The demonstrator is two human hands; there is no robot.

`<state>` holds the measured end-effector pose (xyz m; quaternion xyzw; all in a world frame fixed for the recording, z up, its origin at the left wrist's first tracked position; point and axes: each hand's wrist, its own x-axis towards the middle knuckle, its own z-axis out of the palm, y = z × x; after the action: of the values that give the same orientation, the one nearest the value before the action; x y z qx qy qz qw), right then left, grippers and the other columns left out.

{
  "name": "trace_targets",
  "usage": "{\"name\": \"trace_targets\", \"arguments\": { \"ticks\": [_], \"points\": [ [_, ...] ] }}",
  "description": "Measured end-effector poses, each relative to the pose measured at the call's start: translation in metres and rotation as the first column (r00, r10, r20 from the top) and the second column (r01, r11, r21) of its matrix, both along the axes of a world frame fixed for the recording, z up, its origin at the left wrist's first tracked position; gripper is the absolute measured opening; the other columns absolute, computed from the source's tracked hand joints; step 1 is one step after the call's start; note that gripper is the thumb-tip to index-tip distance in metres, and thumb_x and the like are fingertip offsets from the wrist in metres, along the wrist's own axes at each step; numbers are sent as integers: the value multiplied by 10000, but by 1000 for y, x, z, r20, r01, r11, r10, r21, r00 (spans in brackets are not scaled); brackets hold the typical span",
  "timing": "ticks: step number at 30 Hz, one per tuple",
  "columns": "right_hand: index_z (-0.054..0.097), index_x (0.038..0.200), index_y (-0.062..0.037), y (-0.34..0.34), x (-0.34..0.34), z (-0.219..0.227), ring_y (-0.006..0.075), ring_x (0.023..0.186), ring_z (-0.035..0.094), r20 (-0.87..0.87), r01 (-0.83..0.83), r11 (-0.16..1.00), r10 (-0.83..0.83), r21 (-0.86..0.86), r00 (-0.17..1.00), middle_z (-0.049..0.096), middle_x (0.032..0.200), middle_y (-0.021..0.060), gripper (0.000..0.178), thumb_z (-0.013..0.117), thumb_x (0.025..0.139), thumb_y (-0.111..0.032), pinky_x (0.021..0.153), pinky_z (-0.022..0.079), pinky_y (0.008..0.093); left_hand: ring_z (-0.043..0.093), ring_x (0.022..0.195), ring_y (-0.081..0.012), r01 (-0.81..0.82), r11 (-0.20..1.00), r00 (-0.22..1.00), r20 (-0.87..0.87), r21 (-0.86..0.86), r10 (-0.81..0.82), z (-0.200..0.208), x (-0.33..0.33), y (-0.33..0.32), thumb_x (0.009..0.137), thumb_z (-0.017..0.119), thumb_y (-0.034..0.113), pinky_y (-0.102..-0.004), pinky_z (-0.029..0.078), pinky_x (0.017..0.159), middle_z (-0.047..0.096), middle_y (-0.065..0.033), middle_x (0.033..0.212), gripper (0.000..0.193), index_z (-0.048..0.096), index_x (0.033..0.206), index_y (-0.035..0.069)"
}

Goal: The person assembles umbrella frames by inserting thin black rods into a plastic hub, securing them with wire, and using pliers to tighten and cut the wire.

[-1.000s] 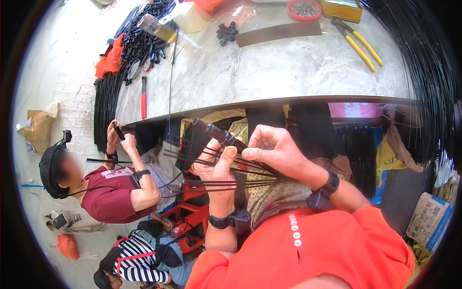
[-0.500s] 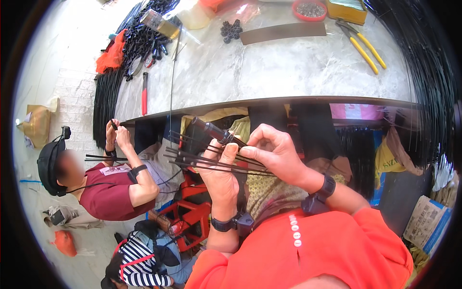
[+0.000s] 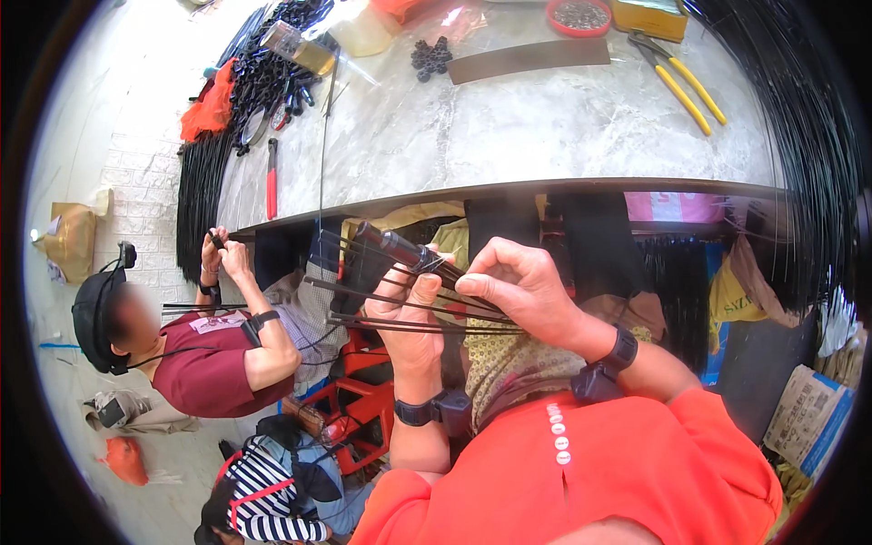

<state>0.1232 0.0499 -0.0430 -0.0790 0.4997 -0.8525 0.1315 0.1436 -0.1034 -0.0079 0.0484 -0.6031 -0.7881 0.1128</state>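
Observation:
My left hand is wrapped around a black umbrella frame, whose thick tube end points up and to the left. Several thin black ribs fan out from it across and below my fingers. Close by on the right, my right hand has thumb and forefinger pinched together beside the hub. A fine pale strand shows at the hub near those fingertips. What the pinch holds is too small to make out.
On the grey marbled table lie yellow-handled pliers, a red-handled tool, a brown strip, small black parts and a red dish. Black rods hang at the right. A co-worker sits at the left.
The umbrella frame has turned slightly in my left hand, and its ribs have shifted and spread differently. My right hand keeps its pinch beside the hub.

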Motion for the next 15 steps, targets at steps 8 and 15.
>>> {"name": "trace_targets", "arguments": {
  "ticks": [8, 15],
  "points": [
    [588, 814, -12, 5, -1, 10, 45, 615, 558, -61, 60, 979, -49, 196, 997, 615, 660, 16, 236, 749, 890, -167, 547, 447, 239, 684, 918, -231, 6, 999, 999, -35, -35, -7, -3, -1, 2, 845, 753, 23, -361, 549, 859, 704, -145, 1024, 322, 654, 1138, -67],
    [568, 841, -17, 9, -7, 3, 56, 618, 582, -4, -38, 992, 39, 122, 999, 614, 659, 18, 261, 756, 889, -191, 539, 450, 235, 650, 929, -207, 123, 991, 992, -35, -46, -125, 3, -7, 3, 856, 772, 118, -331, 510, 866, 691, -133, 1009, 349, 652, 1134, -54]
  ]
}}
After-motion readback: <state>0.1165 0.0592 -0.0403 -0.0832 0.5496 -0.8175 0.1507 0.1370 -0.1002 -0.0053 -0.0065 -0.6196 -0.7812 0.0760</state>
